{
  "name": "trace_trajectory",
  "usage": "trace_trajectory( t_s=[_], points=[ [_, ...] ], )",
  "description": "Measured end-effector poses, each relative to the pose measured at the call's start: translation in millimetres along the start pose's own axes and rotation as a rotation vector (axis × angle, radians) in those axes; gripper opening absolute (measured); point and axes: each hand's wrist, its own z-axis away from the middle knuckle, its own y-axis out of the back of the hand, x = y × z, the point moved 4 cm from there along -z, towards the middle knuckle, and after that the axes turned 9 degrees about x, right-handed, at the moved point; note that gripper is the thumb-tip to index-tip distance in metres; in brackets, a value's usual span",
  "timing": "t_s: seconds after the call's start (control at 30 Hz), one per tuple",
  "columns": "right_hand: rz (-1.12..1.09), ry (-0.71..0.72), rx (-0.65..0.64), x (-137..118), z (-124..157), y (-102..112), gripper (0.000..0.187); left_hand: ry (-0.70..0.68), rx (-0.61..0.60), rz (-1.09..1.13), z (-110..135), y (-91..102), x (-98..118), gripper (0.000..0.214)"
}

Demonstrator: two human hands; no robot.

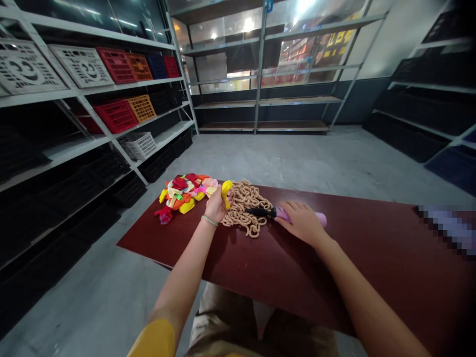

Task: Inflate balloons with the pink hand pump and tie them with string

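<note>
Yellow balloon (226, 194) | left hand (216, 206) pinching it | right hand (302, 223) fingers spread on pink pump (295, 216), probably

Left hand (216, 206) pinching yellow balloon (226, 192); right hand (300, 223) on pink pump (283, 214), beside tan chain (243, 206), dark-red table (334, 277).

Two hands, left (217, 206) and right (301, 223), one heap of coloured balloons (182, 196), one tan chain (245, 208), one pink-handled tool (320, 219).
</note>
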Motion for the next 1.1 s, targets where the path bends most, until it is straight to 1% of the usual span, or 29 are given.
trace_trajectory(
  t_s=[0.1, 0.2, 0.23, 0.3, 0.37, 0.43, 0.5, 0.57, 0.67, 0.73, 0.93, 1.1],
  points=[
    [0.03, 0.0, -0.067, 7.4, 11.4, -3.5, 0.055, 0.212, -0.084, 0.238, -2.4, -15.9, -4.8, 0.045],
    [0.074, -0.02, -0.103, 16.3, 19.0, -4.8, 0.058, 0.294, -0.121, 0.435, 5.3, -16.9, -2.8, 0.035],
    [0.085, -0.026, -0.116, 19.2, 20.3, -4.4, 0.057, 0.308, -0.122, 0.496, 8.8, -15.5, -1.8, 0.038],
    [0.095, -0.036, -0.131, 23.2, 20.7, -1.5, 0.054, 0.308, -0.09, 0.622, 14.4, -11.8, 0.0, 0.052],
    [0.087, -0.047, -0.115, 23.6, 18.6, 5.1, 0.051, 0.269, -0.03, 0.718, 16.4, -8.2, 0.9, 0.064],
    [0.058, -0.073, -0.07, 19.4, 15.3, 13.6, 0.052, 0.215, 0.04, 0.769, 15.4, -5.6, 0.2, 0.066],
    [0.011, -0.101, -0.029, 10.0, 12.6, 19.9, 0.055, 0.185, 0.095, 0.798, 13.4, -4.5, -1.9, 0.063],
    [-0.032, -0.105, -0.011, -3.6, 11.0, 21.4, 0.057, 0.175, 0.122, 0.82, 12.1, -4.9, -3.8, 0.06],
    [-0.048, -0.076, -0.006, -24.4, 10.0, 16.6, 0.059, 0.156, 0.114, 0.817, 13.0, -6.9, -2.8, 0.057],
    [-0.031, -0.063, -0.005, -33.4, 9.6, 12.6, 0.06, 0.145, 0.099, 0.805, 14.8, -8.5, -0.5, 0.057],
    [0.004, -0.057, 0.012, -39.3, 9.1, 11.2, 0.06, 0.12, 0.089, 0.756, 18.4, -11.0, 3.6, 0.066],
    [0.016, -0.068, 0.028, -40.3, 9.2, 13.7, 0.061, 0.098, 0.058, 0.665, 20.8, -14.4, 3.5, 0.064]
  ],
)
